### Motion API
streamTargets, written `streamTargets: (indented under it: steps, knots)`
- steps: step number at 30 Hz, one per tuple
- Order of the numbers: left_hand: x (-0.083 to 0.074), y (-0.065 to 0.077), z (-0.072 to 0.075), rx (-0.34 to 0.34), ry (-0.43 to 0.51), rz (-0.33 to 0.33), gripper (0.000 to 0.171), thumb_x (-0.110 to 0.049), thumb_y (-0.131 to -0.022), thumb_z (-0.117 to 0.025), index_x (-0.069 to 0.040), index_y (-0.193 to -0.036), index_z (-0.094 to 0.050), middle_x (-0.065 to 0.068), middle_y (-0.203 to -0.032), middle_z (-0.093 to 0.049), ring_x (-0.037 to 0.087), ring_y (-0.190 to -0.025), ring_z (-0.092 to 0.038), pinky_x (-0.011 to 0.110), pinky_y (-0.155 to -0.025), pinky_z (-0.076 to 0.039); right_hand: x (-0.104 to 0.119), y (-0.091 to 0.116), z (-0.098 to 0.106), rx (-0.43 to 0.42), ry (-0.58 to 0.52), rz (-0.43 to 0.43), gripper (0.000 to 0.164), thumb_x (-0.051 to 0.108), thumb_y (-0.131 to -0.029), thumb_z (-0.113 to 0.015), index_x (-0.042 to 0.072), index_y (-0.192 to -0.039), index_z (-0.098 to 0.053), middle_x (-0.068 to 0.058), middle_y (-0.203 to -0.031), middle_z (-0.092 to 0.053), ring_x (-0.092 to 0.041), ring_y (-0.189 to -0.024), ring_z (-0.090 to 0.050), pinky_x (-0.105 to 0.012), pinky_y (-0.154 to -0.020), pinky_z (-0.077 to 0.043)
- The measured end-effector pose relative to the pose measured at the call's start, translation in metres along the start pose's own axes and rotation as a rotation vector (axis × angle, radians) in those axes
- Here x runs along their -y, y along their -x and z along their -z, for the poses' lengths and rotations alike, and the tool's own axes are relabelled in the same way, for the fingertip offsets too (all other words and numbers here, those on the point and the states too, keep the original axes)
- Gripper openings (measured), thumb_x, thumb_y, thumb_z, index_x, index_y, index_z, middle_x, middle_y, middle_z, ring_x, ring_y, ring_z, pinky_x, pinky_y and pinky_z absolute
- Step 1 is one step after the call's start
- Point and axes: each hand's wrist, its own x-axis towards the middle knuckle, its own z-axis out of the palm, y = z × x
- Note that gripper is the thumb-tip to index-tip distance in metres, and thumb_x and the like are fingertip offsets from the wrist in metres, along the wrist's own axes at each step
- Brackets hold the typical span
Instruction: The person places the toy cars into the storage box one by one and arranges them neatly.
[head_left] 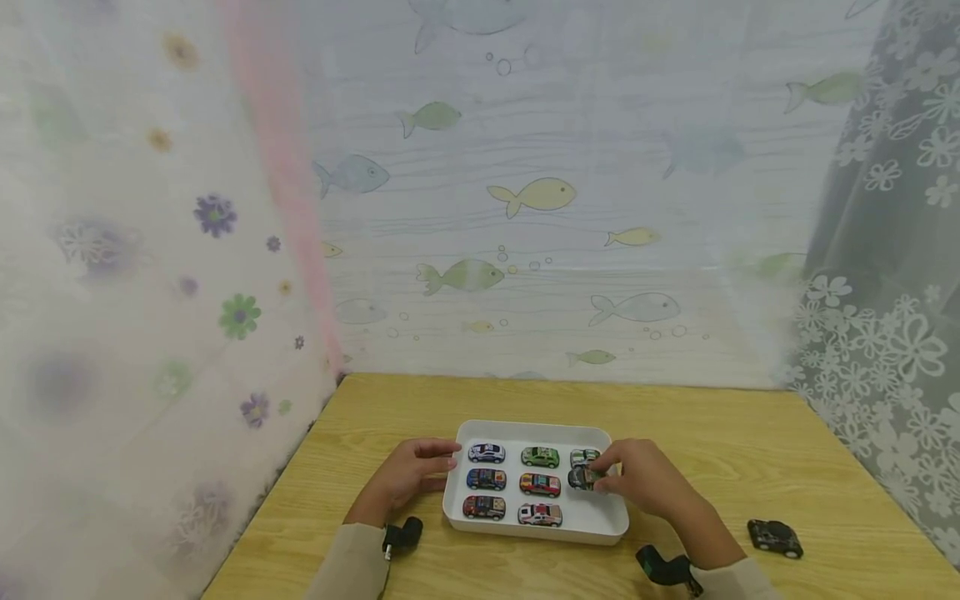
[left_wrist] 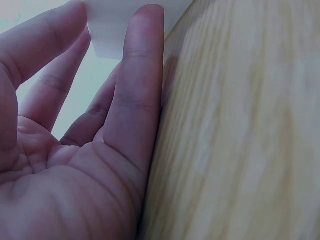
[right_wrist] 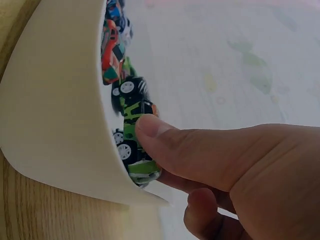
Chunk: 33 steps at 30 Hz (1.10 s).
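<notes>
Black-and-green toy car sits upright in the white tray's right column.

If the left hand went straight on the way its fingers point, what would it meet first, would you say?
Its fingertips already touch the left wall of the white tray; beyond that wall, probably the blue-and-white toy car, though depth is unclear.

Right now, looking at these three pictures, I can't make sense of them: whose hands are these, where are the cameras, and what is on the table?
There is no machine here, only a person with cameras worn on the head and on each wrist. The wide picture comes from the head camera. It shows a wooden table with a white tray of small toy cars. The left hand rests with straight fingers against the tray's left edge; its wrist camera shows that palm close up. The right hand pinches a dark and green toy car inside the tray, clearest from the right wrist. One black toy car lies alone on the table.
</notes>
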Motion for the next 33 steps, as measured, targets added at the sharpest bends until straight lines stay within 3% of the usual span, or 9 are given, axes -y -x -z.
streamTargets:
  steps: [6, 16, 33]
  knots:
    - [-0.0019, 0.0007, 0.0, 0.0, -0.014, -0.002, 0.04, -0.015, -0.088, -0.069, -0.003, -0.125, -0.061, 0.015, -0.131, -0.055, 0.026, -0.111, -0.06, 0.042, -0.085, -0.056, 0.0011, -0.0002, -0.0019, -0.01, 0.013, 0.012, 0.019, 0.017, -0.07, -0.083, 0.021, -0.087, -0.076, 0.01, -0.088, -0.07, -0.012, -0.089, -0.063, -0.037, -0.079, -0.055]
    - [-0.0039, 0.0018, 0.0002, 0.003, -0.006, 0.004, 0.042, -0.016, -0.087, -0.069, -0.002, -0.126, -0.06, 0.016, -0.131, -0.055, 0.026, -0.11, -0.061, 0.042, -0.085, -0.056, 0.0047, -0.0004, -0.0058, 0.005, 0.017, -0.04, 0.017, 0.015, -0.07, -0.084, 0.021, -0.084, -0.076, 0.01, -0.088, -0.068, -0.013, -0.091, -0.062, -0.04, -0.082, -0.054]
    - [-0.0024, 0.0004, -0.0003, 0.002, 0.01, -0.002, 0.043, -0.015, -0.086, -0.07, 0.0, -0.125, -0.06, 0.016, -0.13, -0.056, 0.025, -0.108, -0.062, 0.044, -0.084, -0.056, 0.0012, -0.0014, -0.0099, 0.007, 0.039, -0.056, 0.016, 0.016, -0.069, -0.085, 0.024, -0.08, -0.075, 0.012, -0.084, -0.068, -0.011, -0.09, -0.061, -0.039, -0.082, -0.054]
